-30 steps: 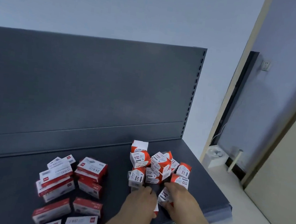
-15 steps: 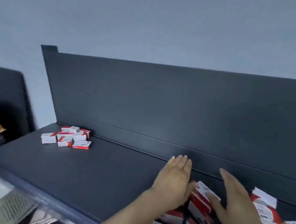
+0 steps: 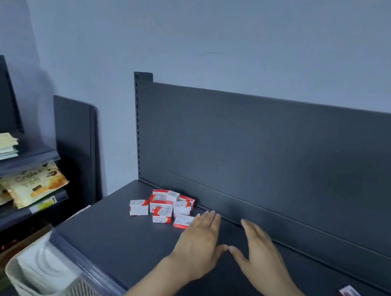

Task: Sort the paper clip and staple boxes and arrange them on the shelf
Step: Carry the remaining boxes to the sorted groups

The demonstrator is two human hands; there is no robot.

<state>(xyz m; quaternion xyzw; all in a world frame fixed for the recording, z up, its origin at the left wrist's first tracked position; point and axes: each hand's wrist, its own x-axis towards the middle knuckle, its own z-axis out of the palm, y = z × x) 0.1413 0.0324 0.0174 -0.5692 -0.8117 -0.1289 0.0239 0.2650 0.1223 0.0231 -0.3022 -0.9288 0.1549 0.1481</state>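
Left hand [image 3: 200, 241] (fingers flat) lies just beside the box pile [image 3: 165, 206].

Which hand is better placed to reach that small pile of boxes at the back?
Probably the left hand: it lies right beside the nearest box, while the right hand is farther off. Both are open.
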